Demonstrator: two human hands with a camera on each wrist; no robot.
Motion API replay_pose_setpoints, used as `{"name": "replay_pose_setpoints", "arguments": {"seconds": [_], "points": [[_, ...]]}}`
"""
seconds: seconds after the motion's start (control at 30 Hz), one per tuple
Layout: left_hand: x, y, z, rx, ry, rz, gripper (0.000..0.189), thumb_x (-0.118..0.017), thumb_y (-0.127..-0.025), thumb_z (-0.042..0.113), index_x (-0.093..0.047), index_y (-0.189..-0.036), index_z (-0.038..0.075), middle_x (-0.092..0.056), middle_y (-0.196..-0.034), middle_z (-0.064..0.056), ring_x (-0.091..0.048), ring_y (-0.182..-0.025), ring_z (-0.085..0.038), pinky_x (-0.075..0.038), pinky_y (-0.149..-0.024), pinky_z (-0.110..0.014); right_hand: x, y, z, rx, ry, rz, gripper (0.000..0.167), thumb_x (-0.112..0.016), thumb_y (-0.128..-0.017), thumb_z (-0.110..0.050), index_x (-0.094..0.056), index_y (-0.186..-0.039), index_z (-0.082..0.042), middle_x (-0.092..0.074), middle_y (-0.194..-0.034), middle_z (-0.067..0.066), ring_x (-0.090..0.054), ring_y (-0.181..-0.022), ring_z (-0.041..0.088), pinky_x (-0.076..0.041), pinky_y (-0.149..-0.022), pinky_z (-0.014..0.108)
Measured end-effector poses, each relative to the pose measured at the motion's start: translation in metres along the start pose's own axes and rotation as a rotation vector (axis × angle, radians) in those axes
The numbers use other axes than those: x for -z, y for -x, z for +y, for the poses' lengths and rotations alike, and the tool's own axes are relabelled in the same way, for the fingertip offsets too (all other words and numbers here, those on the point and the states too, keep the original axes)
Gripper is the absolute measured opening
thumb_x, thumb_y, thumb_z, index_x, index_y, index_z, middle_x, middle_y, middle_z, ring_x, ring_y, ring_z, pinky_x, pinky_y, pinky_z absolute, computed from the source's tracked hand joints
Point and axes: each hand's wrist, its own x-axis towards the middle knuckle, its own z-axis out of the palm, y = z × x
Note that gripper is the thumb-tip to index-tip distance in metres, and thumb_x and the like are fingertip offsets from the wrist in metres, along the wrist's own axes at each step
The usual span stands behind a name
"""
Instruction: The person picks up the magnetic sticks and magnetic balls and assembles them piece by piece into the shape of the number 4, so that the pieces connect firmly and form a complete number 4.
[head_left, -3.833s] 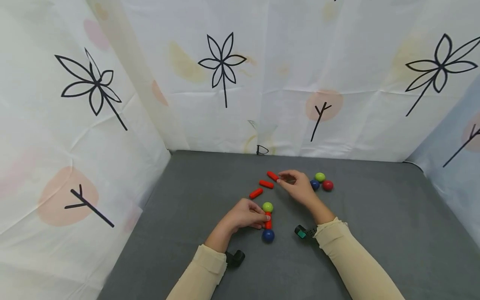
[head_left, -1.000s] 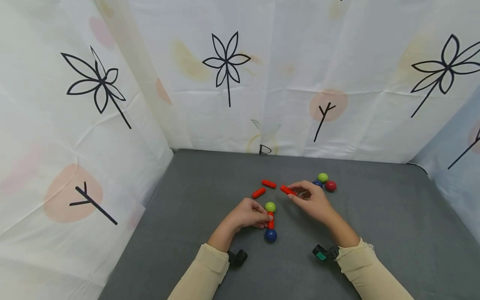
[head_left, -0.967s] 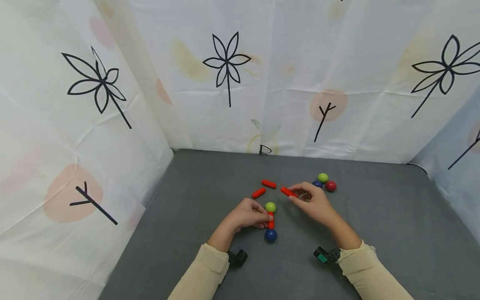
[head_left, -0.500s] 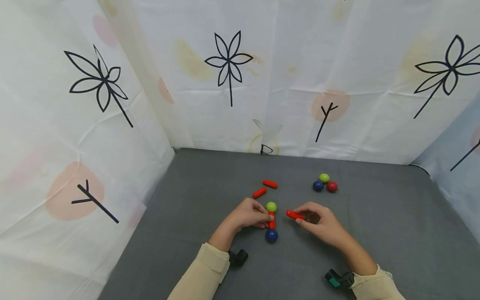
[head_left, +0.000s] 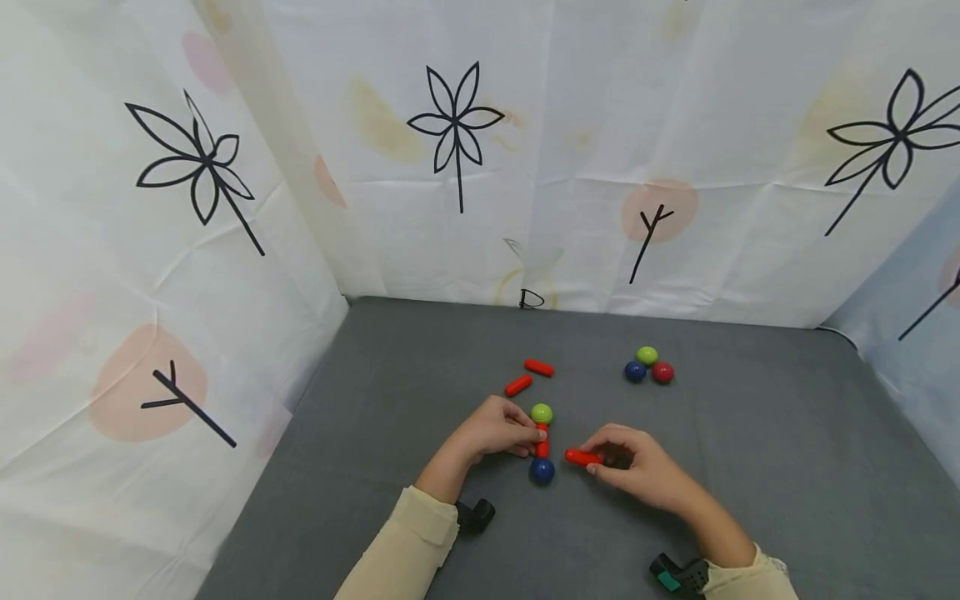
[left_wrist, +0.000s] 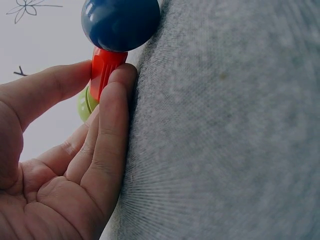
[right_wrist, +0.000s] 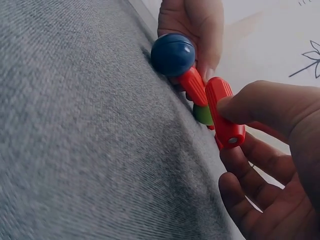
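My left hand [head_left: 491, 429] pinches a short red rod [head_left: 543, 448] between thumb and fingers, low over the grey table. A green ball [head_left: 542, 413] touches the rod's far end and a blue ball [head_left: 542, 472] its near end, forming one straight piece. Just to the right, my right hand [head_left: 641, 468] pinches a second red rod [head_left: 580, 457], which points left toward the blue ball with a small gap between them. In the right wrist view this ridged rod [right_wrist: 227, 115] shows a round metal spot on its end. Fingers partly cover both rods.
Two loose red rods [head_left: 538, 367] [head_left: 518, 385] lie beyond the left hand on the grey table [head_left: 420, 358]. At the back right, a green ball [head_left: 647, 356], a blue ball [head_left: 635, 372] and a red ball [head_left: 663, 372] sit together. Printed white cloth [head_left: 570, 250] hangs behind and at the sides.
My right hand has picked up the farthest red rod and brought it toward me, down beside the blue ball. The left hand keeps its grip on the joined piece in place.
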Motion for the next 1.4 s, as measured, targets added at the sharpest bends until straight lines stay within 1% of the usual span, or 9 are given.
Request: {"name": "replay_pose_setpoints", "arguments": {"seconds": [0.3, 0.67, 0.87, 1.4], "points": [[0.0, 0.0, -0.001, -0.004, -0.008, -0.002, 0.011, -0.085, -0.09, 0.012, -0.081, -0.093, 0.003, -0.08, -0.083, -0.01, -0.077, -0.071, -0.017, -0.067, -0.071, -0.034, -0.004, -0.001, 0.002, 0.02, -0.01, -0.02, 0.018, -0.079, -0.096, -0.004, -0.077, -0.111, -0.014, -0.075, -0.102, 0.005, -0.068, -0.083, 0.011, -0.059, -0.073, 0.027], [-0.001, 0.002, 0.0, -0.003, -0.013, 0.012, 0.012, -0.086, -0.089, 0.013, -0.081, -0.092, 0.002, -0.08, -0.083, -0.01, -0.076, -0.07, -0.016, -0.067, -0.071, -0.035, -0.008, -0.001, -0.001, -0.033, -0.006, -0.06, 0.016, -0.078, -0.097, -0.01, -0.076, -0.112, -0.016, -0.074, -0.105, 0.004, -0.068, -0.086, 0.01, -0.059, -0.076, 0.028], [-0.002, 0.002, 0.0, -0.003, -0.016, 0.019, 0.013, -0.086, -0.089, 0.013, -0.08, -0.093, 0.001, -0.08, -0.084, -0.01, -0.077, -0.072, -0.017, -0.067, -0.072, -0.035, -0.009, -0.002, 0.0, -0.04, -0.003, -0.069, 0.015, -0.078, -0.098, -0.013, -0.076, -0.113, -0.016, -0.074, -0.106, 0.005, -0.068, -0.087, 0.01, -0.06, -0.077, 0.029], [-0.002, 0.001, 0.0, -0.012, -0.008, 0.009, 0.013, -0.085, -0.089, 0.012, -0.08, -0.093, 0.001, -0.079, -0.083, -0.01, -0.076, -0.07, -0.016, -0.067, -0.071, -0.035, -0.013, -0.003, -0.003, -0.034, 0.019, -0.067, 0.015, -0.079, -0.097, -0.013, -0.077, -0.112, -0.017, -0.074, -0.103, 0.003, -0.067, -0.086, 0.01, -0.058, -0.076, 0.029]]}}
